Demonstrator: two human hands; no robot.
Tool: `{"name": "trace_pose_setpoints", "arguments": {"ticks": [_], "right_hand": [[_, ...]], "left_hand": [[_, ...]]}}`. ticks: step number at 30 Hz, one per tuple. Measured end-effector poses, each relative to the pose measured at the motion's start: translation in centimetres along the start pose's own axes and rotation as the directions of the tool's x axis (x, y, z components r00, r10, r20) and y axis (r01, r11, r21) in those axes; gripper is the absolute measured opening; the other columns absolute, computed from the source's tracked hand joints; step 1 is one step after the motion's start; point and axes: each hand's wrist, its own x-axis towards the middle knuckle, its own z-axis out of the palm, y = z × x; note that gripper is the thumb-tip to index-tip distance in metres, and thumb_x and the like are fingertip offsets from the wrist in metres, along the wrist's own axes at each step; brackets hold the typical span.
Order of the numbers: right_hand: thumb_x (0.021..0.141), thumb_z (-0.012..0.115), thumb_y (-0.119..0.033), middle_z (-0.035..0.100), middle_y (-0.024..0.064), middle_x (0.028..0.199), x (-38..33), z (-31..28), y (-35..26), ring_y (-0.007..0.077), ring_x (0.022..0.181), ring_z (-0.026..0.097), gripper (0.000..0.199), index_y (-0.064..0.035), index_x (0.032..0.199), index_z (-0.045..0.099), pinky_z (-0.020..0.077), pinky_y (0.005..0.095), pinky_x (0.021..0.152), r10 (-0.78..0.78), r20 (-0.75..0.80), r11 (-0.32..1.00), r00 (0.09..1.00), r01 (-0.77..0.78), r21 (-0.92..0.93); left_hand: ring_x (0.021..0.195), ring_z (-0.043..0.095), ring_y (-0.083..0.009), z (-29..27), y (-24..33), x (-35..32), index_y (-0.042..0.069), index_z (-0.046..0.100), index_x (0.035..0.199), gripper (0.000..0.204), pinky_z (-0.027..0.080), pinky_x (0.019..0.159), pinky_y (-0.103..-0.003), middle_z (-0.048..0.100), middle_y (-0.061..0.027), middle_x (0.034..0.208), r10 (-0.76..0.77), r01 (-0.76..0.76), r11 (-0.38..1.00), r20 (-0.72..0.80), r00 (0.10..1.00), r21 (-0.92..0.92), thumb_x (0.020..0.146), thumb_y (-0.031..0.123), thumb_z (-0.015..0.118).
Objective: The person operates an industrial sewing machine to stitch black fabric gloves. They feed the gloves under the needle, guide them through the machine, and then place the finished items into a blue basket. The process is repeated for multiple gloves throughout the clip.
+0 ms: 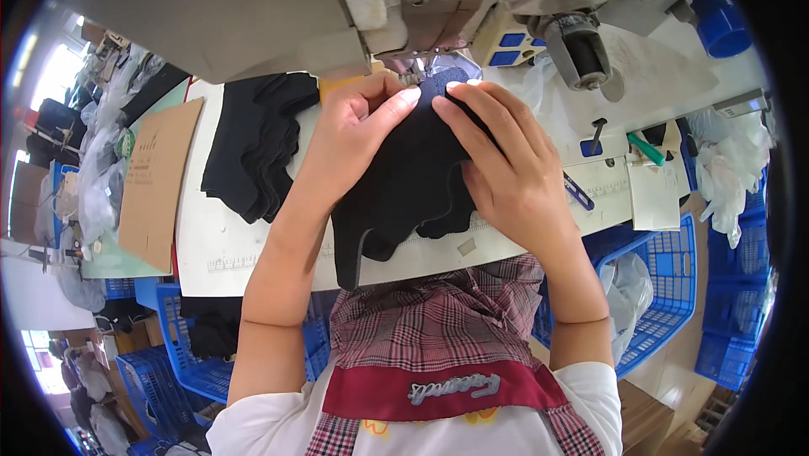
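Note:
A black cut fabric piece (396, 174) with wavy edges lies under the sewing machine's needle area (425, 68) and hangs over the table's front edge. At its far end is a small dark blue textured patch (445, 81). My left hand (362, 119) pinches the fabric's left edge close to the presser foot, thumb and finger together. My right hand (506, 148) lies on the cloth's right side, fingertips pressing the blue patch and the fabric beside it. What lies beneath my right palm is hidden.
Left of the work lies a stack of black fabric pieces (257, 140), with a cardboard sheet (160, 178) beyond it. Right of my hand are a blue-handled cutter (579, 192) and a green-handled tool (645, 149). Blue plastic baskets (674, 287) flank the table below.

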Motion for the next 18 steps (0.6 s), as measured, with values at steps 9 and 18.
{"name": "trace_pose_setpoints", "arguments": {"ticks": [9,18], "right_hand": [[0.068,0.063,-0.004,0.061,0.0125,0.115,0.5,1.7,0.9,0.0296,0.105,0.061,0.043,0.0019,0.110,0.067,0.0542,0.0397,0.085,-0.074,-0.157,0.993,0.985,0.060,-0.097],[0.069,0.064,-0.004,0.062,0.0117,0.113,0.7,2.0,0.5,0.0286,0.100,0.062,0.041,0.0016,0.109,0.068,0.0543,0.0392,0.084,-0.073,-0.193,0.989,0.979,0.046,-0.142]], "left_hand": [[0.070,0.049,-0.0015,0.3,-0.2,0.5,0.000,0.062,0.083,0.017,0.040,0.063,-0.020,0.055,0.0055,0.073,0.028,-0.030,0.998,-0.043,0.999,-0.053,0.094,0.013,0.062],[0.072,0.052,-0.0028,0.2,-0.1,0.6,-0.002,0.066,0.088,0.016,0.042,0.065,-0.021,0.060,0.0034,0.077,0.005,-0.006,1.000,-0.060,0.998,-0.010,0.093,0.013,0.061]]}}
